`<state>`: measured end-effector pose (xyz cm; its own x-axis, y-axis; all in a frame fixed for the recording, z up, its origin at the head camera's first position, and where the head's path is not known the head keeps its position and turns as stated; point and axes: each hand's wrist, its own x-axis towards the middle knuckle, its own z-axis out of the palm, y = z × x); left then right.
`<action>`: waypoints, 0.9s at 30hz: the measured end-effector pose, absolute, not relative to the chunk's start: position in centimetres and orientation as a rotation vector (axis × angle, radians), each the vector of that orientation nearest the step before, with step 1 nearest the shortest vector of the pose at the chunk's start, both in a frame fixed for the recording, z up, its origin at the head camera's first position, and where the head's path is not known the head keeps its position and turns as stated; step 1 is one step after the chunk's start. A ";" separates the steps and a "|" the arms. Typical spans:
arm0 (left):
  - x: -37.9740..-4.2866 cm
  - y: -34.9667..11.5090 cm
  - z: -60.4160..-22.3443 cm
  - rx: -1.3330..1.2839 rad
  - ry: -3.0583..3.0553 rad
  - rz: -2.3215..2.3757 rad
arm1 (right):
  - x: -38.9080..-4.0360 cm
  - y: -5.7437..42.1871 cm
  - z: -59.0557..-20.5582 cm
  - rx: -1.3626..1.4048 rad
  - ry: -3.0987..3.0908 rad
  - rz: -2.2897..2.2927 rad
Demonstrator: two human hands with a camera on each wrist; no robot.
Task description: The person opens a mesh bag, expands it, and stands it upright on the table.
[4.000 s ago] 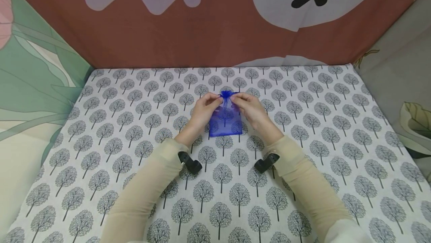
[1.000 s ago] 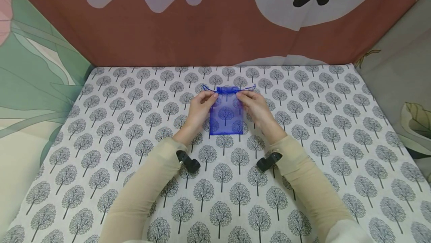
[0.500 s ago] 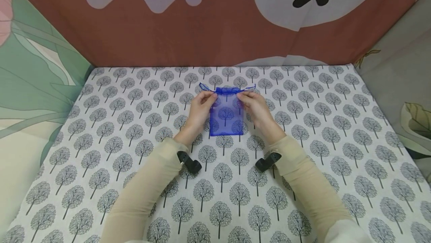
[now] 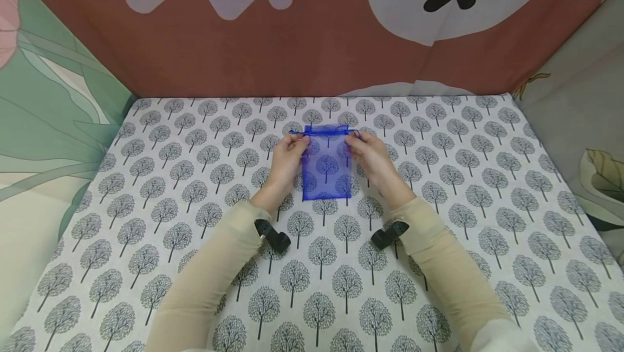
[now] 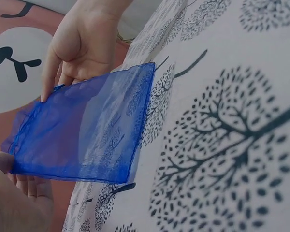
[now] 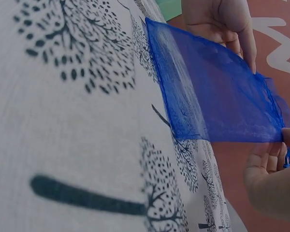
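A sheer blue drawstring pouch (image 4: pixel 327 170) hangs spread flat between both hands in the head view, the table print showing through it. My left hand (image 4: pixel 286 158) pinches its upper left edge between thumb and fingers. At the upper right edge my right hand (image 4: pixel 370 157) pinches the fabric the same way. Small loops of the drawstring stick out past each hand. In the left wrist view the pouch (image 5: pixel 92 130) is held up off the cloth by its top corners. The right wrist view shows a drawstring loop (image 6: pixel 287 158) below the right thumb.
A white tablecloth (image 4: pixel 322 287) printed with dark trees covers the table. Behind it hangs a reddish-brown fabric backdrop (image 4: pixel 312 65). Leaf-patterned cloths stand at the left (image 4: pixel 44 124) and right sides. Each wrist carries a black camera.
The pouch's gathered neck has been spread wide and flat. The hands have moved slightly apart. The drawstring loops that stuck out to both sides now show less.
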<state>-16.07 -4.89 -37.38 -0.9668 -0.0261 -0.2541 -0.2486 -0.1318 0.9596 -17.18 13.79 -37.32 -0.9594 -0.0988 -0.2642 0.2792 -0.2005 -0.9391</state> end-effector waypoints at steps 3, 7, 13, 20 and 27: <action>-16.0 -5.0 -37.4 -0.308 1.961 2.236 | -17.2 13.7 -37.3 0.215 1.835 -2.226; -16.0 -5.0 -37.3 -0.302 1.959 2.237 | -17.2 13.6 -37.2 0.246 1.862 -2.199; -16.1 -4.9 -37.3 -0.322 1.950 2.245 | -17.2 13.6 -37.2 0.290 1.875 -2.193; -16.1 -4.8 -37.2 -0.337 1.910 2.275 | -17.3 13.8 -37.1 0.217 1.811 -2.265; -16.2 -4.7 -36.9 -0.324 1.875 2.297 | -17.2 13.9 -36.7 0.177 1.722 -2.348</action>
